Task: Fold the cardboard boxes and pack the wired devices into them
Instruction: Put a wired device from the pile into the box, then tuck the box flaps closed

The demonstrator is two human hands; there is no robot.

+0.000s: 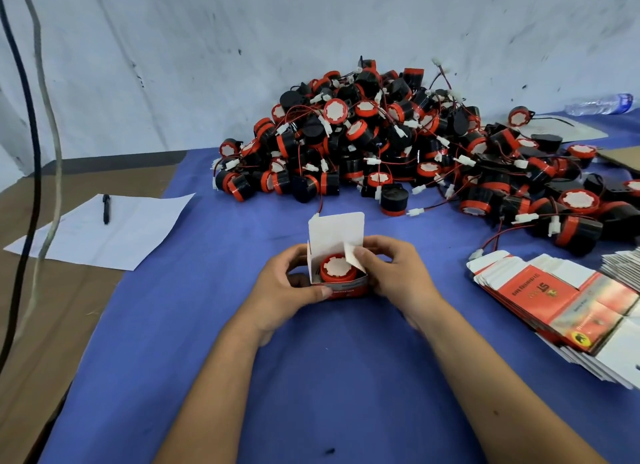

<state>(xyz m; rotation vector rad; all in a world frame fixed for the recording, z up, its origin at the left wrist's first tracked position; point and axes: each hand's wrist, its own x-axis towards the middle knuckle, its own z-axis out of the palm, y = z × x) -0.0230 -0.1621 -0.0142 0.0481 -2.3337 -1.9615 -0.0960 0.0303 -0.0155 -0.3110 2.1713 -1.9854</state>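
Fingers [360, 256] of the right hand [394, 276] curled, pinching a small white side flap of the little box [341, 283], thumb on the flap. Left hand [287, 283] wrapped round the other side of the box, thumb pressed on the red front wall. Box held just above the blue cloth [311, 377], near the middle, top open, tall white lid flap standing straight up at the back. Inside the box, one round red device [335, 269] with a white face looking up. Behind the box, farther back on the cloth, a big pile of red and black devices [398, 141], tangled with thin red and black wires and small white plugs, leaning toward the white wall [207, 48]. To the right, a fanned stack of flat boxes [561, 308], red and white, not yet folded, lying near the pile's edge. Far right at the back, a clear water bottle [602, 104] on its side. To the left, well apart from the box, a white sheet of paper [114, 235] with a black pen [106, 209] lying on it, partly on the cloth and partly on the brown table [41, 325]. At the far left, two cables [34, 152] hanging down, one black and one grey.
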